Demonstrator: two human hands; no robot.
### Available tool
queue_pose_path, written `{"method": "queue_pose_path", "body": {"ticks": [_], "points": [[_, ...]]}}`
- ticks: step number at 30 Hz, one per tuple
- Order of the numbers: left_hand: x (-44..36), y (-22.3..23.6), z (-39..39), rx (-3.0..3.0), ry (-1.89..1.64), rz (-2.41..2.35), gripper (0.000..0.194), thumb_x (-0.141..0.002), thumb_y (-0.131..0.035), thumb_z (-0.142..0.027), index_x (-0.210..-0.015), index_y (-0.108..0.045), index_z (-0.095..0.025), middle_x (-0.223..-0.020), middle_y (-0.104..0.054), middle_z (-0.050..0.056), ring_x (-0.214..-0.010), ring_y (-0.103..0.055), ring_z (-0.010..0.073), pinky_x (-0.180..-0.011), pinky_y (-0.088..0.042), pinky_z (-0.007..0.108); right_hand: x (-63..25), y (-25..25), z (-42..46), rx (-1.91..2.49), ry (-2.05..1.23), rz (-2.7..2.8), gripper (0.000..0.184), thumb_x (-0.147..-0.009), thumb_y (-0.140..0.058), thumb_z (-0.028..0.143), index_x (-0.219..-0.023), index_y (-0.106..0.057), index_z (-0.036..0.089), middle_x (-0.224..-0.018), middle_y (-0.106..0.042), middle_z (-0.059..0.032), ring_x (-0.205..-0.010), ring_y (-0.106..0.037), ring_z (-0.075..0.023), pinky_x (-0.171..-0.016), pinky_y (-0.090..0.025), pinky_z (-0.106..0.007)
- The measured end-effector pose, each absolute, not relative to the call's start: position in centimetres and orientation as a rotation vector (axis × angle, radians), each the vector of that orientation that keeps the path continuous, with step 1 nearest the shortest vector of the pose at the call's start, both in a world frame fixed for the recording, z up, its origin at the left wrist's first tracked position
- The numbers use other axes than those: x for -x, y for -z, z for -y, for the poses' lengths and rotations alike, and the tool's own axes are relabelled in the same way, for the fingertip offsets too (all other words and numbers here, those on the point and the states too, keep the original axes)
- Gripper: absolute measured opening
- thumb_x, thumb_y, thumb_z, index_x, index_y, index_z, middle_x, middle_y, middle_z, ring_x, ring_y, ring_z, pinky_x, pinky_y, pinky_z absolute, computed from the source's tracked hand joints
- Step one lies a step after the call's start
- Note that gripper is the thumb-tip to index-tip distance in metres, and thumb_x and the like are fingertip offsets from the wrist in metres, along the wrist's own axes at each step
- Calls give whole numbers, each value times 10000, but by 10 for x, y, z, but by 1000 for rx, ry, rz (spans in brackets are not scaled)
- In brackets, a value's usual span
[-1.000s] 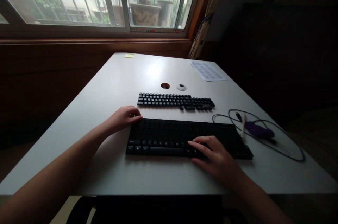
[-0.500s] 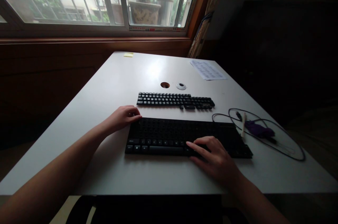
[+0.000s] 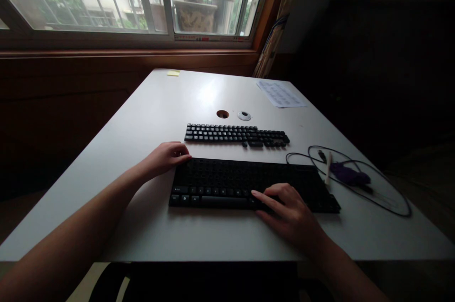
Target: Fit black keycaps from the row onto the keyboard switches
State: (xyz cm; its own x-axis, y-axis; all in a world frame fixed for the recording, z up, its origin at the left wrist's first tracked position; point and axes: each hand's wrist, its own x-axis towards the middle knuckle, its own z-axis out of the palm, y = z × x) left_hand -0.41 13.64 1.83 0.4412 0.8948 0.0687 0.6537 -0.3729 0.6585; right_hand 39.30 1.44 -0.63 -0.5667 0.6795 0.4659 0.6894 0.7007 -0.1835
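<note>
A black keyboard [image 3: 227, 176] lies on the white desk, its bottom rows fitted with keycaps and its upper area and right side bare. At its far left corner, my left hand [image 3: 169, 156] is closed, thumb on the corner and the other fingers curled beside it. My right hand [image 3: 289, 212] rests over the front edge, right of the space bar [image 3: 223, 202]. Its index fingertip touches a key at the end of the letter row, with the thumb apart below. Behind the keyboard, loose black keycaps [image 3: 220, 133] sit in rows.
A black cable [image 3: 359, 150] loops on the right around a purple object [image 3: 350, 174] and a pale stick [image 3: 327, 169]. Farther back are a round desk hole [image 3: 222, 114], its white ring cover [image 3: 244, 115], printed sheets [image 3: 280, 94] and a yellow sticky note [image 3: 173, 73].
</note>
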Motion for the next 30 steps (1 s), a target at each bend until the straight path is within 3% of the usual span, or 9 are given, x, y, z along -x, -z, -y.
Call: {"method": "queue_pose_path", "body": {"ticks": [12,20,30], "points": [[4,-19,-135,-2148,-564,-1297,225,-924,-639,-393,-884,-733,-193,-884,-694,39,-800,-628,180,-722,-461,297,-390,4,-13,1027,34,2399,465,-901,-728,193,-1356,-636,229,-1051,-625,-97,-986,-594,-248,-883,-515,-447],[4,-18,-136,-2157,-571,-1286,241,-924,-628,-403,-881,-731,-190,-885,-691,44,-789,-625,182,-712,-465,300,-393,3,-14,1027,31,2424,457,-934,-693,220,-1382,-603,232,-1177,-634,-122,-1074,-606,-264,-915,-517,-459],[5,-16,-137,-2196,-563,-1279,216,-934,-621,-374,-887,-729,-193,-882,-687,42,-785,-615,174,-714,-456,301,-379,-28,-32,896,-64,2490,353,-941,-651,98,-1272,-638,221,-1141,-682,-94,-1033,-614,-226,-898,-538,-418]]}}
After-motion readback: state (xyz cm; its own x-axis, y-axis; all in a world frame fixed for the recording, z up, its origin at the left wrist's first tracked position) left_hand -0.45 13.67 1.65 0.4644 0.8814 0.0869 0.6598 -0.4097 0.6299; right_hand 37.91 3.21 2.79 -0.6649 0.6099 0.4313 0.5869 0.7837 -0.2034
